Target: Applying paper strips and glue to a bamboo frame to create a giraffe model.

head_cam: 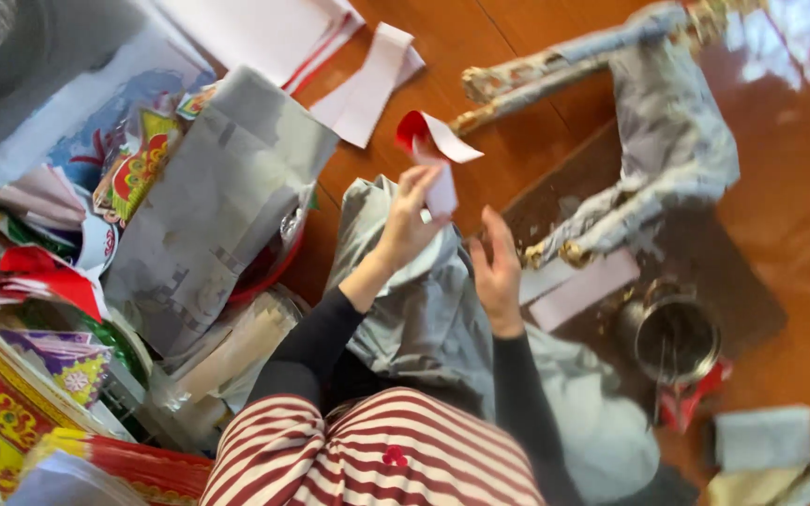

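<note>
A: What does the left hand point(412, 217) hold?

B: It is closed on a small paper strip point(435, 155) — red on one side, white on the other. The fingers pinch the lower end, and the free end curls over above them. The strip is just above the grey paper sheet point(424, 300) that lies over the person's lap.

A: And the right hand point(497, 272)?

B: It is just right of the left one, fingers half curled, close beside the strip. I cannot tell if it holds anything; I think it is empty.

A: How will the strip handle?

B: I judge it very light and thin, soft enough to bend by its own weight, and easy to tear or crease. Better to take it near the end with two fingertips, gently — a hard pinch would leave a fold.

A: What is around?

B: Right of the grey sheet, a metal pot point(675, 337) stands on the wooden floor point(799, 215). Above it lies a paper-covered frame point(667, 141) of sticks. Left of the sheet there is a grey paper bag point(217, 206) among colourful printed papers point(11, 403).
</note>
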